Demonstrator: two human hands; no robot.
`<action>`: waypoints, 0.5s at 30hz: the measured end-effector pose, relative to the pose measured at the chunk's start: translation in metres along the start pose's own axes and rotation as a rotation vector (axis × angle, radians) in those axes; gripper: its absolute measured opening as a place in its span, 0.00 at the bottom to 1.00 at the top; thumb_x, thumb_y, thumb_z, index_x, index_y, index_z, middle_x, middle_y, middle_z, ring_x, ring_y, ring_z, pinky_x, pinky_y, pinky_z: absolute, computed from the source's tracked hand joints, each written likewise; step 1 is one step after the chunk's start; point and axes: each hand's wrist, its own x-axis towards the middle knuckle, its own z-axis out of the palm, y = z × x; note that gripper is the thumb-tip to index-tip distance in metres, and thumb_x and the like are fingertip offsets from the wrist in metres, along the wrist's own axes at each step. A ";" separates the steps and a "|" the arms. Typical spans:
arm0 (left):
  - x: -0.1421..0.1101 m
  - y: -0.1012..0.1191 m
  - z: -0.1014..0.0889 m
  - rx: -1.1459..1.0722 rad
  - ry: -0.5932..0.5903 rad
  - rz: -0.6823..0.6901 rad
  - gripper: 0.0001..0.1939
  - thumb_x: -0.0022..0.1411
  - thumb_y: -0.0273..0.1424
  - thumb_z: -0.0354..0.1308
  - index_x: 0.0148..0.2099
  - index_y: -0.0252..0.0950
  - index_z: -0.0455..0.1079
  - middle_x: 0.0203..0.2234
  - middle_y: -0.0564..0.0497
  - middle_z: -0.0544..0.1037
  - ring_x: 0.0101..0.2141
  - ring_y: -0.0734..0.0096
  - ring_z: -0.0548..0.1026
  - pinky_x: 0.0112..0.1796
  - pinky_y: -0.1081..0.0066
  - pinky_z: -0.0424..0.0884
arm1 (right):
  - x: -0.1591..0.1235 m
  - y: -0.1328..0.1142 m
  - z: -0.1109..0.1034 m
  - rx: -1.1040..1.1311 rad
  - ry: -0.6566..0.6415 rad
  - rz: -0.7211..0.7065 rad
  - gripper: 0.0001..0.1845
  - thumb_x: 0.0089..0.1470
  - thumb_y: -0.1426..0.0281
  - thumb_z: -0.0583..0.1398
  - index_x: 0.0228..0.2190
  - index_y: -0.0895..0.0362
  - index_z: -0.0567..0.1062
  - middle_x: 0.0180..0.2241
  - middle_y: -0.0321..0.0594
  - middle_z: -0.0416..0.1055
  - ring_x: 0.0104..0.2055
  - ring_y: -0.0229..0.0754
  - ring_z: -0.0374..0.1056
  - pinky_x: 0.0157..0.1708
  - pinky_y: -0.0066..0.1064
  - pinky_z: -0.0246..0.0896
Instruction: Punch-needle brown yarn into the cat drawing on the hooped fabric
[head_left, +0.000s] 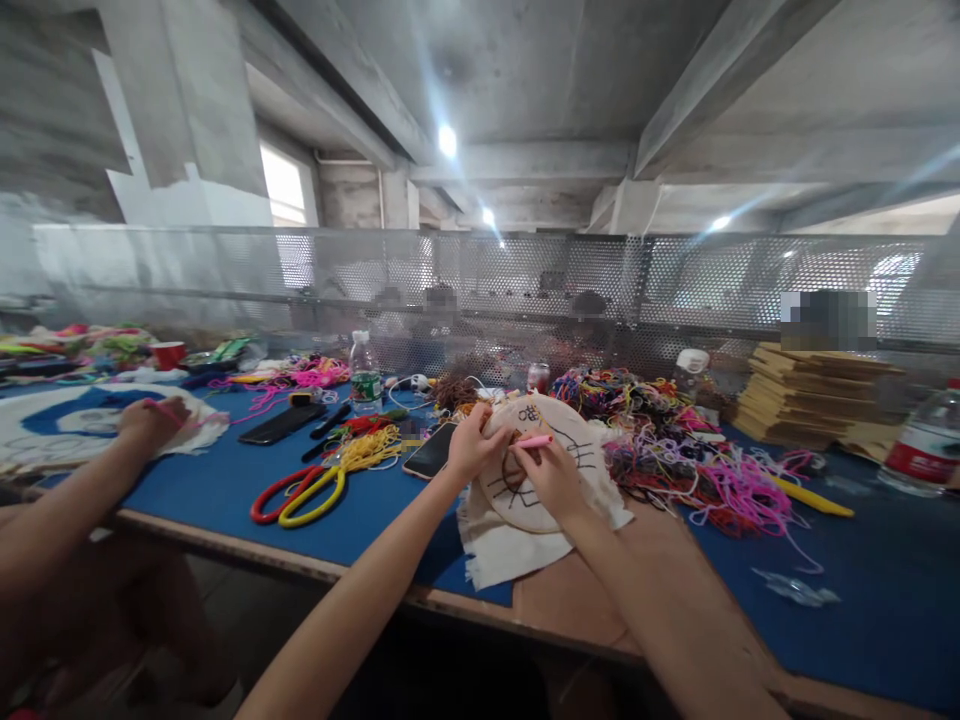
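Note:
An embroidery hoop (536,515) holds white cloth (517,562) taut, tilted up in front of me at the table edge. Dark line work and some brown yarn show on its face. My left hand (474,448) grips the hoop's upper left rim, its fingers curled over the front. In my right hand (553,478) is a pink punch needle (534,441), pinched between thumb and fingers close over the cloth. The tool's tip is hidden by my fingers. A dark phone (430,452) lies just left of the hoop.
Red-and-yellow-handled scissors (311,498) lie left, near yellow yarn (371,450) and a black phone (281,425). Tangled yarn (720,480), a yellow tool (814,497) and a bottle (926,440) are right. A co-worker's hand (150,425) works on another cloth (45,425).

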 end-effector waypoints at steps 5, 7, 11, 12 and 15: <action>-0.001 0.005 -0.001 -0.034 -0.017 0.005 0.15 0.50 0.41 0.57 0.32 0.37 0.59 0.22 0.57 0.66 0.24 0.74 0.65 0.28 0.75 0.58 | 0.003 -0.002 -0.004 -0.033 -0.054 0.057 0.08 0.55 0.70 0.52 0.28 0.55 0.71 0.31 0.41 0.69 0.35 0.44 0.65 0.36 0.35 0.60; 0.000 0.006 -0.001 -0.052 -0.027 0.006 0.15 0.49 0.41 0.58 0.33 0.37 0.59 0.22 0.57 0.66 0.24 0.74 0.65 0.28 0.75 0.59 | 0.003 -0.002 -0.008 0.013 -0.070 0.031 0.08 0.55 0.70 0.52 0.29 0.55 0.71 0.31 0.42 0.69 0.36 0.44 0.65 0.37 0.36 0.60; 0.001 0.006 -0.003 -0.122 -0.036 0.041 0.17 0.48 0.42 0.59 0.34 0.36 0.60 0.25 0.55 0.68 0.27 0.75 0.66 0.29 0.76 0.60 | 0.000 -0.001 -0.015 0.160 -0.116 0.007 0.08 0.56 0.67 0.53 0.32 0.55 0.70 0.32 0.40 0.70 0.36 0.43 0.65 0.37 0.34 0.60; 0.002 0.006 -0.003 -0.123 -0.036 0.042 0.17 0.48 0.42 0.59 0.34 0.36 0.60 0.25 0.55 0.68 0.27 0.75 0.66 0.30 0.76 0.60 | -0.001 -0.001 -0.015 0.187 -0.110 0.024 0.08 0.56 0.66 0.52 0.32 0.54 0.70 0.31 0.39 0.70 0.35 0.42 0.66 0.36 0.33 0.60; 0.002 0.003 -0.004 -0.108 -0.028 0.033 0.16 0.48 0.41 0.60 0.33 0.36 0.60 0.25 0.55 0.68 0.27 0.74 0.66 0.29 0.75 0.61 | -0.001 -0.001 -0.016 0.228 -0.078 0.076 0.08 0.56 0.65 0.53 0.30 0.55 0.69 0.28 0.38 0.70 0.31 0.40 0.66 0.33 0.31 0.59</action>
